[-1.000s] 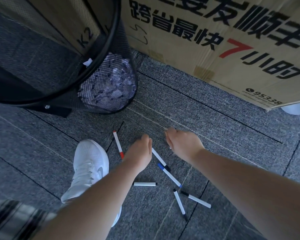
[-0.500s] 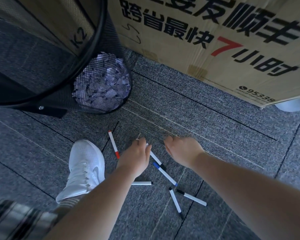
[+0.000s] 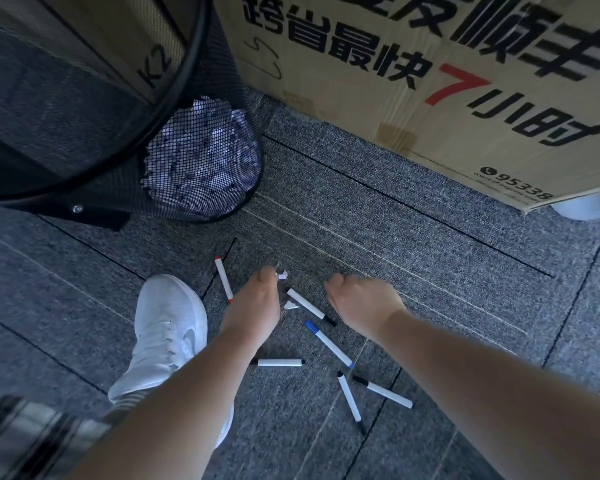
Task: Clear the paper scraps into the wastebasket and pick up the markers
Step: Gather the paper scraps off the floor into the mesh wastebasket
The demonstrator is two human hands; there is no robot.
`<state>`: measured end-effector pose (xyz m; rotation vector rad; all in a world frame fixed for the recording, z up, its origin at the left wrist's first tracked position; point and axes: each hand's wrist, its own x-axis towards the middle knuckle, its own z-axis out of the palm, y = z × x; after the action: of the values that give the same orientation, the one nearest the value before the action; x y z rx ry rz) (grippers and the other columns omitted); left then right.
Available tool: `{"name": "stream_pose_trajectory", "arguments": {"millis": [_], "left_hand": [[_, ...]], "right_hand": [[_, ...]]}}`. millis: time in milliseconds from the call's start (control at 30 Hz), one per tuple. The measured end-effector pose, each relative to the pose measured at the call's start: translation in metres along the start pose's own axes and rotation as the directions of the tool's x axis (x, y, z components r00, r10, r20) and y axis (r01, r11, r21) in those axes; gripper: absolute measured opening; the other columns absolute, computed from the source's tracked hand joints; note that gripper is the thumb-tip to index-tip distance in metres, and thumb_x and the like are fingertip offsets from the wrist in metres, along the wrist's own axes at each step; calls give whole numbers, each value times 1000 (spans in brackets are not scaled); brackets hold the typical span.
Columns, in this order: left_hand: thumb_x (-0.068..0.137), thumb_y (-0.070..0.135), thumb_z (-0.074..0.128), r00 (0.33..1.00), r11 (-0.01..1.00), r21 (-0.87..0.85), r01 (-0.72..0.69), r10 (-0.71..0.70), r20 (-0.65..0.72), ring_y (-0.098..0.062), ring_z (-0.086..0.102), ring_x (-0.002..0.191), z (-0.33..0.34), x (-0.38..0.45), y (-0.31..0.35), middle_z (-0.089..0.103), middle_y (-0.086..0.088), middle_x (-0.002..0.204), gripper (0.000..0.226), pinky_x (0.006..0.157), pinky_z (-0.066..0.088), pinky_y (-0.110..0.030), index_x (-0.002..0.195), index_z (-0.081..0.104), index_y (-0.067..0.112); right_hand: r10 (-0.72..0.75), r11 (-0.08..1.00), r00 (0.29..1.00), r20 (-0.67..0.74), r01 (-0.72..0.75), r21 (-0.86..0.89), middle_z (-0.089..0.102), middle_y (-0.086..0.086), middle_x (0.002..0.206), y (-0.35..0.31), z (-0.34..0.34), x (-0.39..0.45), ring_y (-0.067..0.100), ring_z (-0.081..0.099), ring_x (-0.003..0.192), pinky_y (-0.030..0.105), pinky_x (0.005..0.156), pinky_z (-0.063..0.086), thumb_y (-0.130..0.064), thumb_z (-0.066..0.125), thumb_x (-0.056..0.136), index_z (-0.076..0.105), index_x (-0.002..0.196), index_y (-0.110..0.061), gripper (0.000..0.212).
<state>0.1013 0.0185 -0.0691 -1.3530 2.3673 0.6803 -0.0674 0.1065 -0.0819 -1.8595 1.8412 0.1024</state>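
Observation:
Several white markers lie scattered on the grey carpet: a red-capped marker (image 3: 223, 279) left of my left hand, a black-capped marker (image 3: 310, 306) between my hands, a blue-capped marker (image 3: 328, 344) below it, and three black-capped markers (image 3: 279, 362) (image 3: 349, 396) (image 3: 383, 391) nearer me. My left hand (image 3: 257, 303) is curled, pinching a small paper scrap (image 3: 283, 275) at its fingertips. Another paper scrap (image 3: 290, 305) lies beside its palm. My right hand (image 3: 359, 301) is a closed fist on the carpet, its palm hidden. The black mesh wastebasket (image 3: 222, 81) holds crumpled paper.
A large printed cardboard box (image 3: 430, 98) stands along the far side, right of the wastebasket. My white shoe (image 3: 168, 327) rests left of my left forearm, close to the red-capped marker. Open carpet stretches to the right of my right hand.
My hands have drawn slightly apart and closer to me. A paper scrap now shows at my left fingertips, and another lies uncovered beside that hand. The markers have not moved.

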Motion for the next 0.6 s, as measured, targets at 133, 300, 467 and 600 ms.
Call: {"name": "stream_pose_trajectory", "arguments": {"millis": [133,300,467,600], "left_hand": [[98,15,32,999,999,35,35,-35,-1,-16,47,54,0,5,2,58,-12,86,16,44,34,-26,101,44,5],[99,40,23,997,951,304,-61,71,-24,-19,58,54,3,10,4,60,-9,88,40,40,41,-28,107,44,7],[97,10,33,990,930,345,-126,97,102,-22,51,56,-3,12,4,57,-15,102,25,46,40,-31,121,38,9],[92,0,35,981,937,309,-160,117,153,-23,57,66,-10,11,-1,56,-14,109,36,52,40,-28,127,35,8]], "right_hand": [[19,998,999,46,-16,-65,36,-3,53,3,-4,0,10,37,39,21,33,25,-30,27,103,51,99,-8,33],[4,997,999,37,-1,-81,38,-2,55,1,-1,-3,18,47,43,24,40,39,-40,22,101,51,93,-8,43],[-30,999,991,133,33,-20,40,-2,59,4,-7,0,15,47,50,23,42,37,-17,39,100,45,108,-9,13],[8,1000,995,103,-11,25,40,-5,53,1,-6,3,15,51,46,25,41,47,-14,40,99,49,93,-10,11]]}}
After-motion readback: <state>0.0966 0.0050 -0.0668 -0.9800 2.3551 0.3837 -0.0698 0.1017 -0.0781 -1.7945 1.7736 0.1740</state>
